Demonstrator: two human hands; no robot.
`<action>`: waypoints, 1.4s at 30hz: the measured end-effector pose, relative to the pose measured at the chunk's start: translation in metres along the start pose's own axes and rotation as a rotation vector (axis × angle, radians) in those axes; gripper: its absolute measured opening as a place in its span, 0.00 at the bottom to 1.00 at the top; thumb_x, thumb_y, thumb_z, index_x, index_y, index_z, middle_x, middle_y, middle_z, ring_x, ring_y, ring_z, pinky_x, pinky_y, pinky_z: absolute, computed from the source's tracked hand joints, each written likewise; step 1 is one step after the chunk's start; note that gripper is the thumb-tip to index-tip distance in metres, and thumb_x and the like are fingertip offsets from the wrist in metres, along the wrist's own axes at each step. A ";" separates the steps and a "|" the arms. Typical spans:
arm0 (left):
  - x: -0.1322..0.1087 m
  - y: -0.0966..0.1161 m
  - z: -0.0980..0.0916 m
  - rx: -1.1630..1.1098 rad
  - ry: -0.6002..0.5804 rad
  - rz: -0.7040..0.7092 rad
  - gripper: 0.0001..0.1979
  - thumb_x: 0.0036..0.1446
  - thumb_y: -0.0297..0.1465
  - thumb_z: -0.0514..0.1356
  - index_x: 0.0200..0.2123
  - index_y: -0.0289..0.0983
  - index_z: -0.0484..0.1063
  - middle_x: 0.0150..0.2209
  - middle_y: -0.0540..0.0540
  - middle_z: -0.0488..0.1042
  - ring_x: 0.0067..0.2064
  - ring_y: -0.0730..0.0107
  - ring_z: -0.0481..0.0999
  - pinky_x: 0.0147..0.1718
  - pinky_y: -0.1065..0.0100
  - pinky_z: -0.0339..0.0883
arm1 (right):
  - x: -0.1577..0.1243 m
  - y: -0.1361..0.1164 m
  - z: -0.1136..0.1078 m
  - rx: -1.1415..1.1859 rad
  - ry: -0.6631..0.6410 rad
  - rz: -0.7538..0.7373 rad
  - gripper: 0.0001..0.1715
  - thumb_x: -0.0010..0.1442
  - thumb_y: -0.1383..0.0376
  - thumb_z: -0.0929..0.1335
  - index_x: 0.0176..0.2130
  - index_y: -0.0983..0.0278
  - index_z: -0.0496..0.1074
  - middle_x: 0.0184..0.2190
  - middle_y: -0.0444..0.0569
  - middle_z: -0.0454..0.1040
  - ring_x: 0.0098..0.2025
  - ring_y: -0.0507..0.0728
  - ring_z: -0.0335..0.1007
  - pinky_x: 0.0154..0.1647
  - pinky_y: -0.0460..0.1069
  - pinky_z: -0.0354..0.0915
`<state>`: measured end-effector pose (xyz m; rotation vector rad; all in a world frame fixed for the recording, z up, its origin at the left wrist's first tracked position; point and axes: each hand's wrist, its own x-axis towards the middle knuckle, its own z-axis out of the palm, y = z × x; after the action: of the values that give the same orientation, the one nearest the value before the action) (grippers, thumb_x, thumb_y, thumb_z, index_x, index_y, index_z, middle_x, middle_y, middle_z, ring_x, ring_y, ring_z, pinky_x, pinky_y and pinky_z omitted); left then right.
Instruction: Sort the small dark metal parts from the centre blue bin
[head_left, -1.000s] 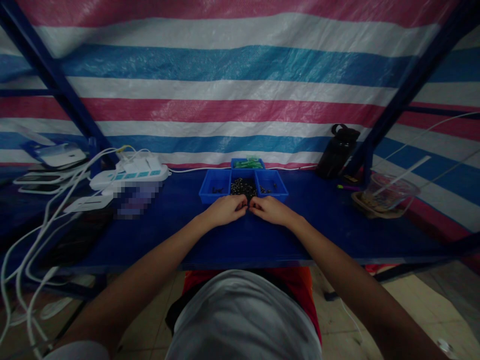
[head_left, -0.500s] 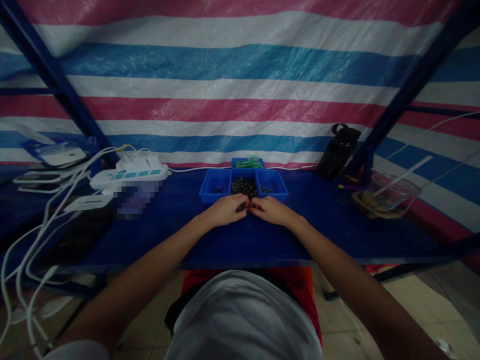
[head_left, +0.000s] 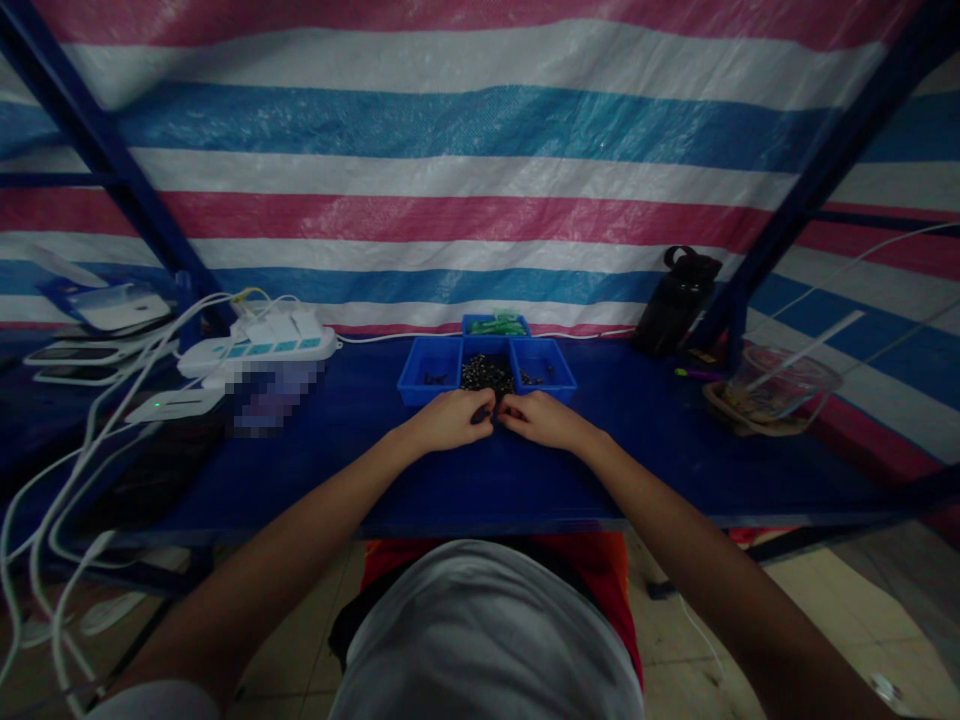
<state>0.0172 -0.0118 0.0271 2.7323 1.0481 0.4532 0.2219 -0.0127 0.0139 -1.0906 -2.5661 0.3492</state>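
Observation:
My left hand (head_left: 454, 419) and my right hand (head_left: 544, 418) face each other over the near edge of the middle blue bin, fingertips curled in and almost touching. Both are closed in a pinch; whatever lies between the fingers is too small and dark to name. Just beyond them, a heap of small dark, shiny parts (head_left: 487, 372) fills the middle bin. The left blue bin (head_left: 409, 378) holds a few dark pieces, and the right blue bin (head_left: 566, 378) has some small pieces too. Behind these stands a small blue bin with green packets (head_left: 496, 325).
On the left of the blue table (head_left: 480, 490) are a white power strip (head_left: 259, 350), tangled white cables and several phones (head_left: 82, 355). At right stand a black bottle (head_left: 675, 300) and a clear plastic bowl (head_left: 787, 380). A striped tarp (head_left: 480, 215) hangs behind.
My fingertips have drawn very slightly apart. Both hands otherwise stay at the same spot before the bins.

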 end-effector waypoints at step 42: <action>0.003 -0.010 0.007 -0.006 -0.011 0.073 0.06 0.60 0.29 0.53 0.38 0.38 0.70 0.35 0.49 0.74 0.36 0.71 0.72 0.34 0.74 0.61 | -0.001 0.000 -0.001 0.019 -0.027 0.011 0.07 0.61 0.63 0.64 0.37 0.65 0.70 0.26 0.45 0.73 0.27 0.50 0.66 0.29 0.43 0.54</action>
<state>0.0154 -0.0031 0.0188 2.7714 0.9456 0.4517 0.2226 -0.0133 0.0143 -1.1008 -2.5761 0.3924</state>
